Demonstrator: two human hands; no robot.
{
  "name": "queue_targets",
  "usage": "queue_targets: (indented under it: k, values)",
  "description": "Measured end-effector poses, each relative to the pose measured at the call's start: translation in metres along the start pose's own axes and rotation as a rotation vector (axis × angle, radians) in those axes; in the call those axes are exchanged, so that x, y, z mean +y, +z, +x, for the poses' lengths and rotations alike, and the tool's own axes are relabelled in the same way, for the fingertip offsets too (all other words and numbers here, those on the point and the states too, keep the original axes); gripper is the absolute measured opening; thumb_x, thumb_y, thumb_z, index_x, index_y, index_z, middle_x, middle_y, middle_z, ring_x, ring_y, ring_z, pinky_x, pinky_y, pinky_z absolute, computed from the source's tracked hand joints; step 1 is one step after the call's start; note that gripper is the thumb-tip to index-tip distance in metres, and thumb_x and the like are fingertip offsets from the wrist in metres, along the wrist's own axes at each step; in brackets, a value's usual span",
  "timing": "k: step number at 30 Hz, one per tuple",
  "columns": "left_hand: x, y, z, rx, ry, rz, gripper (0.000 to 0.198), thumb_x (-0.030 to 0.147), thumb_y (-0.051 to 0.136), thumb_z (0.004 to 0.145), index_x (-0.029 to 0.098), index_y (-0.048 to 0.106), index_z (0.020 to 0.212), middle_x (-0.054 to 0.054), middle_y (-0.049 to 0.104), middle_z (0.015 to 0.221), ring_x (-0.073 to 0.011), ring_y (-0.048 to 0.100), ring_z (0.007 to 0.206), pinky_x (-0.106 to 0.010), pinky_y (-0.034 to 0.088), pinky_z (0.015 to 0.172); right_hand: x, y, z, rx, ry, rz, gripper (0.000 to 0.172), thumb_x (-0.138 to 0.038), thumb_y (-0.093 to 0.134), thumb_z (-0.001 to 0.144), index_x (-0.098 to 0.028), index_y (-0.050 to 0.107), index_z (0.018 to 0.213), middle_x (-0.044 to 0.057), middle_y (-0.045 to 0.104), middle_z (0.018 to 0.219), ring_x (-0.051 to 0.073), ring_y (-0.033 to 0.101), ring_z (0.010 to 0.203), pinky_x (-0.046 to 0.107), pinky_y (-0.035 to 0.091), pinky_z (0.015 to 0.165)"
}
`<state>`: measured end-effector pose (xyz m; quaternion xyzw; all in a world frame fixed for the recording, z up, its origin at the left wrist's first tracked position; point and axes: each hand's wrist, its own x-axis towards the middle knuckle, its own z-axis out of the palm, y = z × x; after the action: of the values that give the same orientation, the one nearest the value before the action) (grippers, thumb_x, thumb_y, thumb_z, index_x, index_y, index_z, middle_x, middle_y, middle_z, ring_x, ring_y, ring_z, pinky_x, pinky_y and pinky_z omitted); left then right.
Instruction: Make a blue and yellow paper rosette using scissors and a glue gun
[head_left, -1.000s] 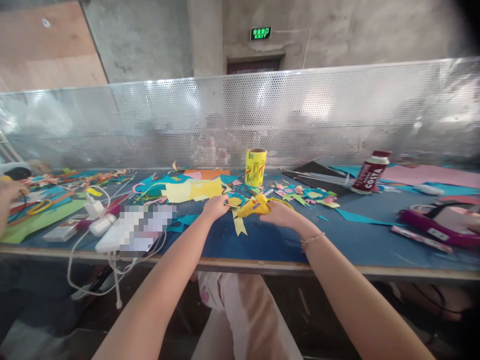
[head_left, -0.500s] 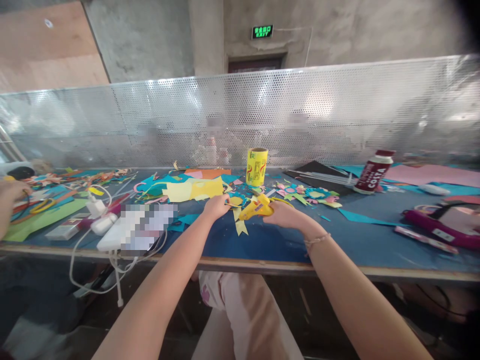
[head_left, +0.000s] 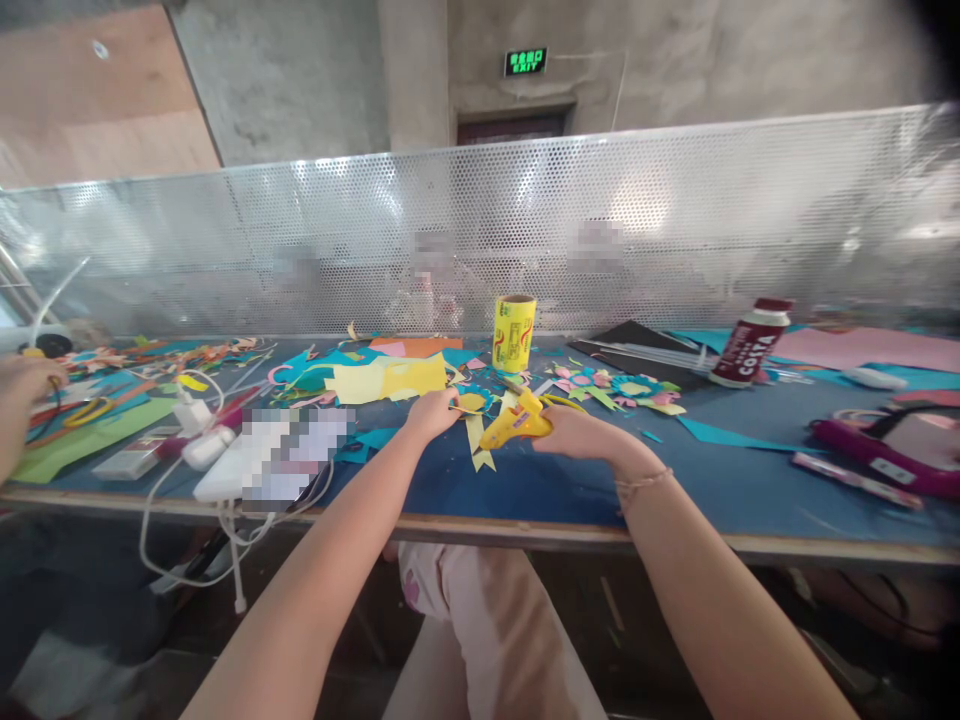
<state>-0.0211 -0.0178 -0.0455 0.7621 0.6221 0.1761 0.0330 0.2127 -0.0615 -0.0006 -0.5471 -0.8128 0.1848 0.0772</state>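
My right hand (head_left: pixel 577 432) is wrapped around a yellow hot glue gun (head_left: pixel 516 422), whose nozzle end points left over the table. My left hand (head_left: pixel 435 415) is closed in a pinch at the edge of a blue and yellow paper flower (head_left: pixel 477 399). Pale yellow paper tails (head_left: pixel 480 455) hang below that flower, toward me. The glue gun covers part of the flower's right side. Beyond my left hand lies a yellow paper sheet (head_left: pixel 386 380). More paper flowers (head_left: pixel 600 383) rest to the right, behind the glue gun.
A yellow tape roll (head_left: pixel 514 335) stands upright behind my hands. A dark red bottle (head_left: pixel 750 343) is at right, near a purple device (head_left: pixel 862 455). White cables and a power strip (head_left: pixel 225 470) lie left. Another person's hand (head_left: pixel 26 395) works at far left.
My right hand and the glue gun have shifted slightly right and down. My left hand stays put. At far left, a thin pale stick now rises above the other person's hand.
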Motion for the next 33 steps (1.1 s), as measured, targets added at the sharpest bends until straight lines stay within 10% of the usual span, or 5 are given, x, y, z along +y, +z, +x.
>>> queue_targets:
  k: [22,33]
  values:
    - [-0.001,0.002,-0.001,0.016,-0.004,0.008,0.016,0.032,0.052,0.08,0.021,0.058,0.09,-0.006,0.067,0.084,-0.0207,0.062,0.081,-0.026,0.041,0.065,0.011,-0.005,-0.007,-0.078,0.022,0.323,0.035,-0.042,0.067,0.063,-0.016,0.06,0.086,-0.002,0.055,0.06,0.008,0.045,0.046,0.021,0.034,0.043]
    - [-0.004,-0.003,-0.003,-0.014,0.014,-0.05,0.009,0.025,0.047,0.077,0.02,0.054,0.075,-0.003,0.063,0.075,-0.0191,0.058,0.072,-0.026,0.037,0.061,0.114,-0.041,-0.064,0.528,0.544,0.78,0.024,-0.03,0.056,0.076,-0.016,0.055,0.095,-0.001,0.053,0.064,0.01,0.051,0.052,0.024,0.05,0.053]
